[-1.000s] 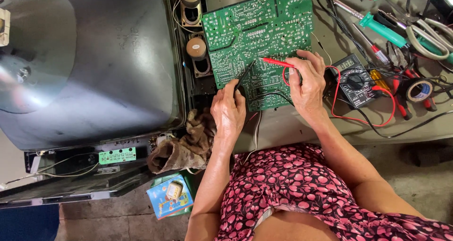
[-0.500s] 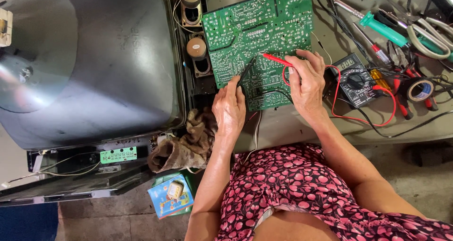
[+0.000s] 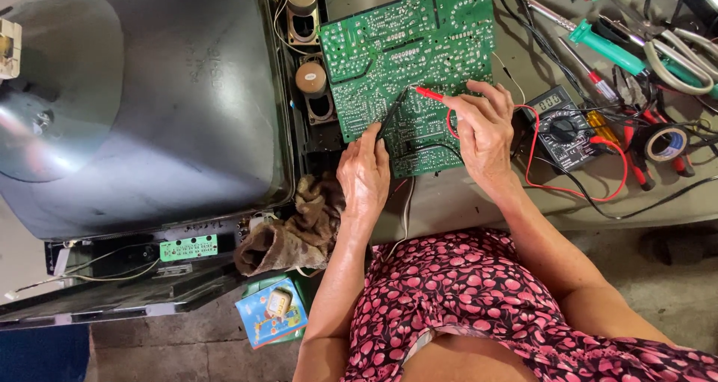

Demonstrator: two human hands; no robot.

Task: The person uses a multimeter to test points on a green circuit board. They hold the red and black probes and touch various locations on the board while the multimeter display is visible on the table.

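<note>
While the person in the pink patterned dress (image 3: 479, 300) is sitting at the 6 o'clock edge of the view, both forearms are reaching up toward 12 o'clock. A small colourful box (image 3: 271, 316) is lying on the floor at 7 o'clock, with a brown rag (image 3: 295, 228) bunched just above it.

The left hand (image 3: 364, 174) is pinching a black probe (image 3: 391, 115) between closed fingers, its tip slanting toward 1 o'clock and touching the green circuit board (image 3: 396, 45). The right hand (image 3: 485, 133) is clamped on a red probe (image 3: 431, 94), which is pointing toward 9 o'clock, its tip resting on the same board near the black one. The board is lying solder side up at 12 o'clock on the grey bench (image 3: 464, 202).

A black multimeter (image 3: 562, 127) is lying just beside the right hand at 3 o'clock, its red lead (image 3: 598, 191) looping across the bench. A tape roll (image 3: 666, 143), screwdrivers and a teal-handled soldering iron (image 3: 607, 41) are lying farther out toward 2 o'clock. A large grey picture tube (image 3: 142, 98) is filling the 9 to 11 o'clock area.
</note>
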